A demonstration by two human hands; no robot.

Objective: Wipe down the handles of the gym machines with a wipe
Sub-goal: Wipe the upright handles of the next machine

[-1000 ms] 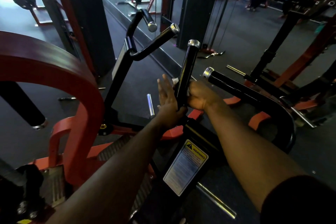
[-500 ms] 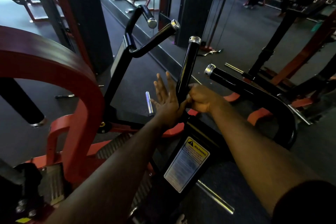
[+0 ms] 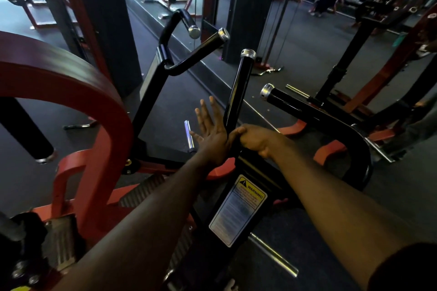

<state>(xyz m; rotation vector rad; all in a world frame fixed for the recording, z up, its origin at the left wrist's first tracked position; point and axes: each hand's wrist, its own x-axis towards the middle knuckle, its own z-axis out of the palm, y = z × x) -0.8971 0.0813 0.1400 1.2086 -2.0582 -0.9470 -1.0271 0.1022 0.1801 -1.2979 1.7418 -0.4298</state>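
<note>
The right hand [image 3: 254, 140], clamped round the upright handle [image 3: 238, 87], has slid down to its base. The wipe is now hidden, so this handle looks nearly done. The left hand [image 3: 210, 130] stays flat-fingered against the handle's left side.

A gym floor: red-framed weight machines [image 3: 71, 92], black chrome-capped handles [image 3: 237, 87], dark rubber flooring [image 3: 307, 54], a yellow warning label [image 3: 237, 210].

I had only the one head-worn view, wide-angle, looking forward and down along both outstretched forearms. It sat close above the upright black handle [image 3: 237, 92] and the warning label [image 3: 237, 210], and it faced a mirrored wall [image 3: 307, 38] across the gym floor [image 3: 402, 196].
</note>
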